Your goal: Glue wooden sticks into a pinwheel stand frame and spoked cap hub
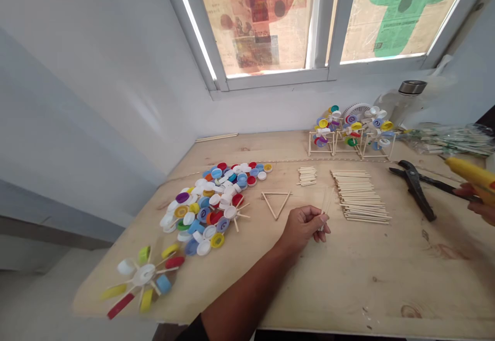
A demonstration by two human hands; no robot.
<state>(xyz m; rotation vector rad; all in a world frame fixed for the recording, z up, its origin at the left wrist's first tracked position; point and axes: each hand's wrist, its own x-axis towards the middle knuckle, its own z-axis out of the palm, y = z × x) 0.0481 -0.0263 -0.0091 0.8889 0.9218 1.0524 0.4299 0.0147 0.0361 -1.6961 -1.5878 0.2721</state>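
Triangle (276, 193): was formed. Sticks (328, 203), seemingly unjoined: were pinched in left hand (303, 227). Glue gun (469, 174): was gripped in right hand (481, 209).

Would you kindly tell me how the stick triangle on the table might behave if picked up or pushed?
The stick triangle looks light, being just three thin sticks. Lying flat, it would probably slide rather than roll. Its corners may be fragile, since the sticks meet only near their ends.

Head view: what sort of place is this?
Probably a craft workspace: a wooden table with bottle caps and rows of sticks, and, at right, what looks like a yellow glue gun.
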